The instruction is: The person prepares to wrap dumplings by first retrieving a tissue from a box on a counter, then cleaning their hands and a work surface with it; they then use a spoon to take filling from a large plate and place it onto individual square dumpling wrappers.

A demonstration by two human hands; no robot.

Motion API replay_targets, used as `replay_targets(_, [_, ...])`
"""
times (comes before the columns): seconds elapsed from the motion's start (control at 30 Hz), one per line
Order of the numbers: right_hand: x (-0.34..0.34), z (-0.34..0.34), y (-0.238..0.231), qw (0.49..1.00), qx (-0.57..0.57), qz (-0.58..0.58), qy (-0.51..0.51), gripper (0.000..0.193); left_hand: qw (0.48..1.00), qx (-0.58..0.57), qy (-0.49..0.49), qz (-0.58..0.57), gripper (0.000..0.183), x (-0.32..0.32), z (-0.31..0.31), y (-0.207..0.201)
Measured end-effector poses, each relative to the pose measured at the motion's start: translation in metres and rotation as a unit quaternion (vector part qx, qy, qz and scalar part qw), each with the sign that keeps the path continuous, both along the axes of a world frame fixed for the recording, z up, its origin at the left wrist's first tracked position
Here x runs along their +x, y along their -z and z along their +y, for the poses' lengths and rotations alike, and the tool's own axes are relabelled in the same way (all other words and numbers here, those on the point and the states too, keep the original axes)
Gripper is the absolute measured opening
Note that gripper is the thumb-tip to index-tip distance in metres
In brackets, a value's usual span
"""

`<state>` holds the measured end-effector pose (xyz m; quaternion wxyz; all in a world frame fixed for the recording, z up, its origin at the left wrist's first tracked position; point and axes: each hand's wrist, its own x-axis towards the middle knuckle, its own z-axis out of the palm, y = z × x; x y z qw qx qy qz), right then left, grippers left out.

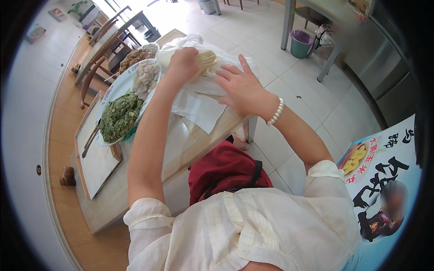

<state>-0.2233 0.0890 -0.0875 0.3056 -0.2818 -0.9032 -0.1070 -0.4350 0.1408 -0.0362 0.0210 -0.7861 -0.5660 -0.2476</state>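
Observation:
My left hand (184, 65) is closed round a stack of thin pale-yellow dough wrappers (207, 58) at the far part of the table. Their edges fan out on its right side. My right hand (242, 86), with a beaded bracelet at the wrist, has its fingers spread beside the stack, over a white plastic bag (244, 63). A white sheet (199, 108) lies under the bag. To the left stands a large plate (118, 86) with a mound of chopped green filling (120, 117) and a pile of peeled shrimp (145, 77).
Brown minced filling (133, 58) sits beyond the plate. A wooden tray (97, 169) lies on the table's (108, 205) left side, near a dark utensil (90, 140). Chairs (97, 74) stand far left. A green bin (300, 44) and a printed board (384, 180) are on the right.

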Motion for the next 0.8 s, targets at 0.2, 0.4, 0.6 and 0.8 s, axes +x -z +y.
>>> replay_targets(0.2, [-0.005,0.004,0.013,0.971,-0.176,-0.160,0.023,0.015,1.000,-0.007,-0.017,0.011,0.039,0.001,-0.005,-0.007])
replay_targets(0.4, [-0.006,-0.014,-0.013,0.960,-0.149,-0.237,0.010,0.008,0.996,-0.022,-0.066,-0.055,0.040,-0.003,-0.006,-0.015])
replay_targets(0.6, [-0.013,-0.004,-0.026,0.989,-0.115,-0.048,-0.085,0.015,0.995,-0.036,-0.069,-0.069,0.033,-0.003,-0.008,-0.015])
replay_targets(0.8, [-0.047,0.051,0.018,0.954,-0.298,0.044,0.015,0.027,0.998,-0.035,-0.047,-0.002,0.040,0.007,-0.009,-0.010])
